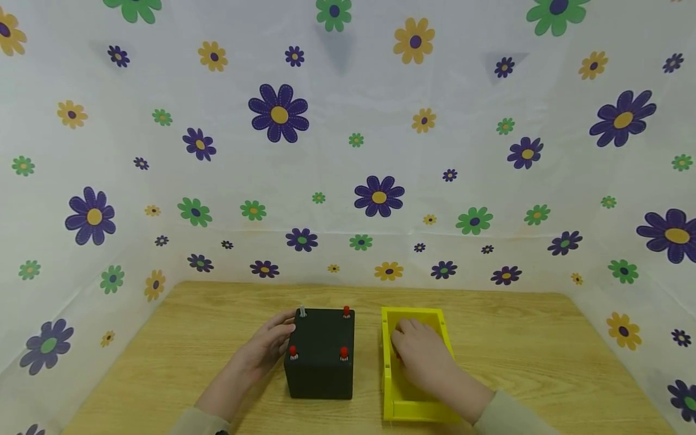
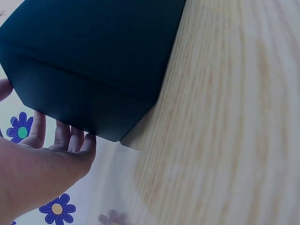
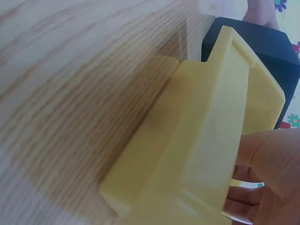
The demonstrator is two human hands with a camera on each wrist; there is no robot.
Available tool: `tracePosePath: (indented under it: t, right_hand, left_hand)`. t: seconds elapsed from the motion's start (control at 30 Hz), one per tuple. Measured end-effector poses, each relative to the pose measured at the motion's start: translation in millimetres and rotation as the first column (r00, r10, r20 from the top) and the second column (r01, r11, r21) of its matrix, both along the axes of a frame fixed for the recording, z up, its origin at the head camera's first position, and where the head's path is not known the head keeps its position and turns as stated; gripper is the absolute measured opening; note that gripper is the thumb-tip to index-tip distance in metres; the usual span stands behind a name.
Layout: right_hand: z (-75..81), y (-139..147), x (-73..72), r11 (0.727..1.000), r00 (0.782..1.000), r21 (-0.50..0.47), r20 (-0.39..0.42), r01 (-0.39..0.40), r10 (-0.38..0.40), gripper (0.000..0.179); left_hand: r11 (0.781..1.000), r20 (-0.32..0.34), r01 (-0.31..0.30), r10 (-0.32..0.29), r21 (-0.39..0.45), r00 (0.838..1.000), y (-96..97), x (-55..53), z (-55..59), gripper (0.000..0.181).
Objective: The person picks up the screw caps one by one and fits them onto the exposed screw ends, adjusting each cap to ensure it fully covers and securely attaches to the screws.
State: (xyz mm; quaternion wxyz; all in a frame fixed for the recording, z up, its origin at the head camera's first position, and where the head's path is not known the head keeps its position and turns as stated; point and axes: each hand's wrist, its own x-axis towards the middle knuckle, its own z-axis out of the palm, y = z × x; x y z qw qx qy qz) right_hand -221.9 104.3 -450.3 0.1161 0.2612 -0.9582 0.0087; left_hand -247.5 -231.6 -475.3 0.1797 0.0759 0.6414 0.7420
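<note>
A black box (image 1: 324, 350) stands on the wooden table. On its top are three red-capped metal posts and, at the back left corner, a bare silver post (image 1: 302, 312). My left hand (image 1: 266, 345) rests against the box's left side, its fairly straight fingers (image 2: 62, 136) touching the wall. To the right, my right hand (image 1: 423, 356) reaches down into a yellow bin (image 1: 415, 412), fingers bent toward its floor. A bit of red (image 1: 399, 356) peeks out beside those fingers. The fingertips are hidden, so I cannot tell whether they pinch it.
The wooden table (image 1: 516, 344) extends on both sides of the box and bin. A narrow strip of it separates the two. White sheeting (image 1: 326, 163) with printed flowers rises behind the table and along both sides.
</note>
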Motion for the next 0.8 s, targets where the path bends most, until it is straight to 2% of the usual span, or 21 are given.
tracePosePath:
  t: [0.17,0.37,0.63,0.8]
  right_hand:
    - [1.4,1,-0.1,1.000,0.999,0.011,-0.033,-0.016,0.016,0.021]
    - [5.0,2,0.5,1.000,0.999,0.002,-0.021,-0.029,0.029,0.026]
    - [9.3,1,-1.6,1.000,1.000,0.021,0.008,0.008,-0.008,0.008]
    - [11.2,1,-1.3,1.000,1.000,0.022,-0.015,-0.002,0.002,0.007]
  left_hand:
    - [1.000,-0.002,0.001,-0.001,0.002,1.000,0.3,0.3,0.4,0.066]
    - [1.000,0.007,0.010,-0.010,0.020,1.000,1.0,-0.5,-0.4,0.067]
    - [1.000,0.015,0.004,-0.004,0.001,1.000,1.7,0.1,-0.2,0.070]
    - [1.000,0.007,0.004,-0.004,0.003,1.000,1.7,0.0,-0.8,0.071]
